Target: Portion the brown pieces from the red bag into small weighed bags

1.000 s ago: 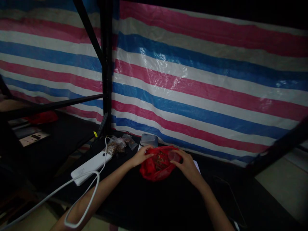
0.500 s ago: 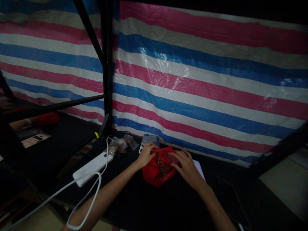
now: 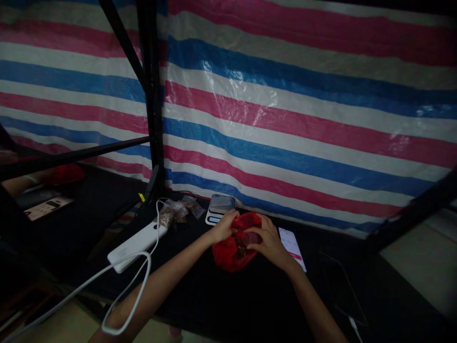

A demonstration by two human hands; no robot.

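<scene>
red plastic bag point(image 3: 228, 253) is sitting between the hands, with the left hand point(image 3: 224, 227) clenching its rim and the right hand point(image 3: 268, 243) grasping a small clear cup point(image 3: 251, 238) at its mouth, a kitchen scale point(image 3: 221, 205) lying just beyond the left hand.

Bare arms on the call, left forearm point(image 3: 159, 288) slim and sleeveless to the elbow, left hand point(image 3: 224, 227) ungloved, right forearm point(image 3: 314, 305) just as bare, right hand point(image 3: 270, 244) ungloved, slim fingers point(image 3: 262, 229) uncovered

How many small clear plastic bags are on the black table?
2: one bag beside the white power strip, the other bag to its right, near the scale. More could be hidden.
</scene>
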